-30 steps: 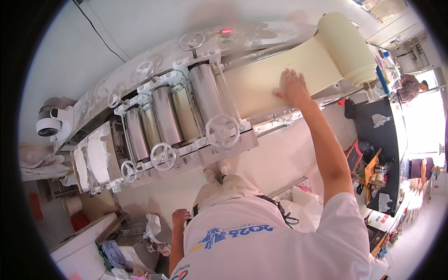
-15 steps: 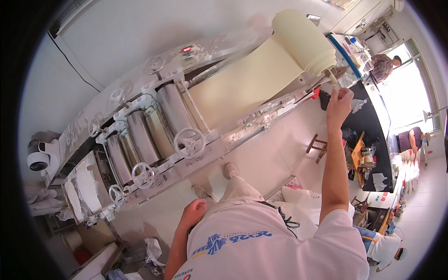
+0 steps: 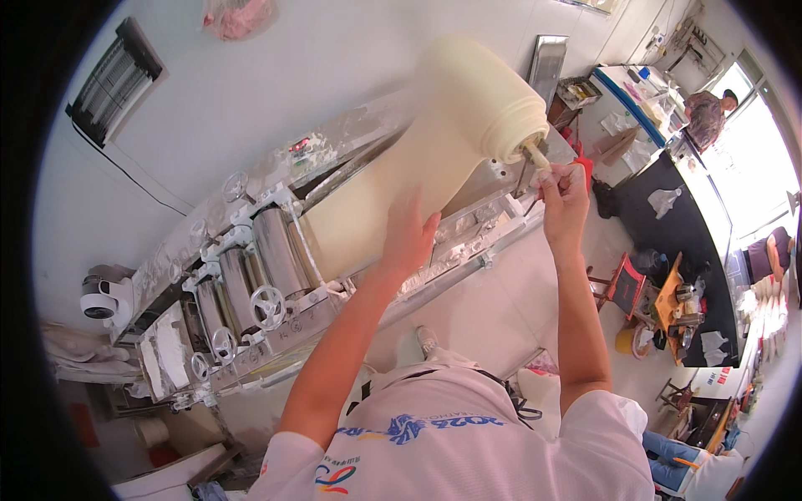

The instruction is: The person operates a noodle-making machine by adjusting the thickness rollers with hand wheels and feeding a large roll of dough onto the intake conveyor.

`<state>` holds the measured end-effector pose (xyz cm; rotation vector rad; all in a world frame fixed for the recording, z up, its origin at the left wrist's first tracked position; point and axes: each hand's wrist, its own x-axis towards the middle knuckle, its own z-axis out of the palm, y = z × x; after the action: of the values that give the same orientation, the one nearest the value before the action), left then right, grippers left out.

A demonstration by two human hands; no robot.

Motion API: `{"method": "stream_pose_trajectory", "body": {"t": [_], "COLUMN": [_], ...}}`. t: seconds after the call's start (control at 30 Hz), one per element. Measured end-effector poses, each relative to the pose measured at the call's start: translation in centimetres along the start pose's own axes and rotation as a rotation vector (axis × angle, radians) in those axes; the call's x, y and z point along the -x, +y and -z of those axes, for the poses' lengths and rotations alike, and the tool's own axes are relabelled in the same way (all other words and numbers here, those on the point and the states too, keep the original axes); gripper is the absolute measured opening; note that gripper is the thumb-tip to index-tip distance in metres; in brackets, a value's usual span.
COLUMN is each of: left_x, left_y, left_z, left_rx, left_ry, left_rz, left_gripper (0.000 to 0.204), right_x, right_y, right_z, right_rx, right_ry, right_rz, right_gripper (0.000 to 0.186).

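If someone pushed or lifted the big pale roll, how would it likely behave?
The roll would probably turn when pushed, being cylindrical with a rod sticking out of its end. It is likely fairly heavy, given the several layers showing at that end. The sheet running from it looks floppy rather than stiff, since it curves smoothly onto the roll.

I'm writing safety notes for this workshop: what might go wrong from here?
The left hand is on or just above the dough sheet; pressing there might crease or tear it. The right hand appears to grip just the tip of the rod, so the dough roll could skew or slip.
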<state>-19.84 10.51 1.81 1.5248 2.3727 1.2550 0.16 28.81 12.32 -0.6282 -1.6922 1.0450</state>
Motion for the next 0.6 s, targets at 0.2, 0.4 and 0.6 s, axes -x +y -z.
{"method": "stream_pose_trajectory", "body": {"t": [0.2,0.4,0.6], "left_x": [-3.9,-5.2,-5.0], "left_y": [-1.0,-0.2,-0.6], "left_z": [-4.3,-4.0,-3.5], "left_rx": [-0.235,-0.275,-0.345], "left_ry": [-0.219,-0.374,-0.393], "left_rz": [0.253,0.339,0.398], "left_gripper": [0.095,0.100,0.101], "right_x": [-0.2,-0.5,-0.7], "right_y": [0.0,0.5,0.3], "right_z": [0.4,1.0,0.7], "right_rx": [-0.045,-0.060,-0.053], "right_ry": [-0.012,-0.003,-0.030], "right_rz": [-0.051,-0.047,-0.050], "right_gripper": [0.014,0.013,0.012]}}
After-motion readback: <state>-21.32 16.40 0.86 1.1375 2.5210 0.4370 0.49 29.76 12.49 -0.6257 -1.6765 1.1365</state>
